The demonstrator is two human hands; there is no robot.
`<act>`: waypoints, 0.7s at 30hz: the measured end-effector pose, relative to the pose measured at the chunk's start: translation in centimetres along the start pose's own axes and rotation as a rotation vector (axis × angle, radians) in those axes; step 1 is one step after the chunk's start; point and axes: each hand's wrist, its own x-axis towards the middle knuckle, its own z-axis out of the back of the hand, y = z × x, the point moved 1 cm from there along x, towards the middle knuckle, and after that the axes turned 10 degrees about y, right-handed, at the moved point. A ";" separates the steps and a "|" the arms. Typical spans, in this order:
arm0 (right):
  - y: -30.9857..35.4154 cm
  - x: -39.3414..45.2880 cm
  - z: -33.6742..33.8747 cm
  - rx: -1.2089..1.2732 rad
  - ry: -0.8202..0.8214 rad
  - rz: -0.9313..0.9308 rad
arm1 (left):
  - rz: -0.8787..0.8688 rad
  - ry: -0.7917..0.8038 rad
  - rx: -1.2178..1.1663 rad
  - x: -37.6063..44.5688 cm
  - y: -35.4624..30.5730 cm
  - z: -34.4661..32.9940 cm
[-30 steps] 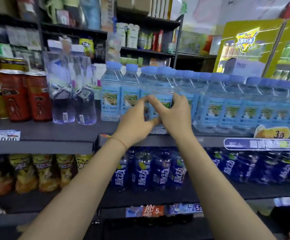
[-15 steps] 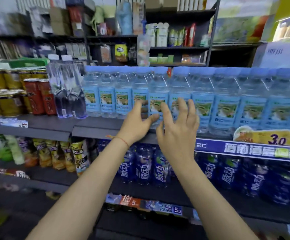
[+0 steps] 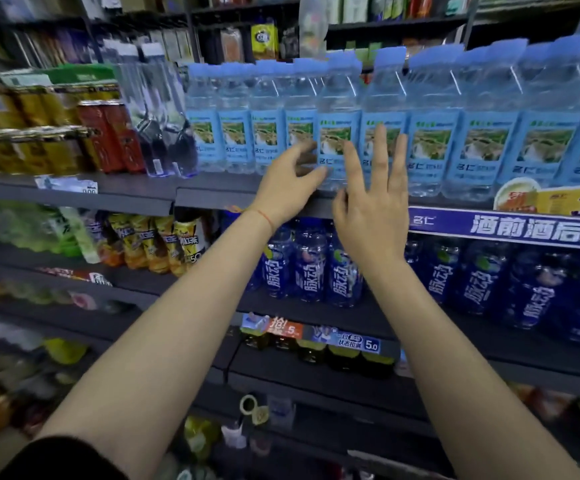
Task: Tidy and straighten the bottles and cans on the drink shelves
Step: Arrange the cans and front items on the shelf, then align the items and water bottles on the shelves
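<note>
Head view: row of clear plastic water bottles with pale blue caps and labels [image 3: 337, 133] stands at the front edge of the dark grey shelf [image 3: 136, 197]. Left hand [image 3: 287, 188], fingers loosely spread, touches 1 bottle's base, likely nudging it into line. Right hand [image 3: 373, 202], fingers straight and apart, hovers in front, holding nothing.

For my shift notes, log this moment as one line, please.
stage: straightening water bottle row | left hand: open, fingers by label | right hand: open, fingers spread before bottles | nothing lifted
</note>
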 end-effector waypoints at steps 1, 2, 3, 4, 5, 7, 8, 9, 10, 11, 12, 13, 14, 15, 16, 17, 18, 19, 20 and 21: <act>0.2 -0.5 0.0 0.028 0.005 -0.012 | -0.015 -0.013 -0.041 -1.0 0.0 0.4; 0.6 -1.2 0.1 0.069 0.002 -0.022 | -0.038 -0.033 -0.066 -2.2 0.3 0.9; 1.3 -2.0 0.2 0.113 -0.004 -0.027 | -0.063 -0.055 -0.074 -3.5 0.7 1.6; 2.1 -2.9 0.3 0.151 -0.011 -0.023 | -0.082 -0.076 -0.075 -4.9 1.3 2.4; 3.3 -4.0 0.4 0.176 -0.016 -0.010 | -0.081 -0.091 -0.075 -6.4 2.1 3.3; 6.2 -6.3 0.6 0.254 0.016 0.020 | -0.010 -0.081 -0.090 -9.7 4.1 5.4; 8.0 -7.4 0.8 0.341 0.079 0.021 | 0.054 -0.054 -0.110 -11.6 5.3 6.6; 9.8 -8.6 0.8 0.450 0.182 -0.002 | 0.127 -0.014 -0.129 -13.7 6.5 7.8; 11.8 -9.7 0.8 0.553 0.312 -0.046 | 0.202 0.034 -0.143 -15.9 7.7 9.0; 14.0 -10.8 0.7 0.639 0.447 -0.096 | 0.276 0.080 -0.154 -18.2 9.0 10.2; 16.1 -12.1 0.3 0.697 0.563 -0.132 | 0.341 0.112 -0.171 -20.6 10.3 11.4; 18.3 -13.3 -0.3 0.732 0.655 -0.142 | 0.396 0.125 -0.194 -23.1 11.6 12.6; 20.6 -14.7 -1.0 0.759 0.730 -0.140 | 0.445 0.117 -0.222 -25.6 13.1 13.8; 22.9 -16.1 -1.5 0.790 0.793 -0.131 | 0.486 0.089 -0.250 -28.0 14.7 15.0; 25.2 -17.3 -2.1 0.822 0.844 -0.120 | 0.519 0.046 -0.274 -30.5 16.3 16.4; 27.3 -18.5 -2.6 0.853 0.891 -0.111 | 0.547 -0.008 -0.295 -32.8 18.0 17.7; 29.3 -19.5 -3.0 0.887 0.935 -0.103 | 0.576 -0.067 -0.317 -35.2 19.5 19.0; 31.2 -20.3 -3.3 0.911 0.978 -0.097 | 0.606 -0.120 -0.337 -37.4 20.9 20.2; 32.9 -20.8 -3.5 0.932 1.015 -0.090 | 0.635 -0.167 -0.353 -39.3 22.0 21.4; 34.5 -21.2 -3.8 0.949 1.043 -0.084 | 0.661 -0.206 -0.363 -41.0 23.0 22.5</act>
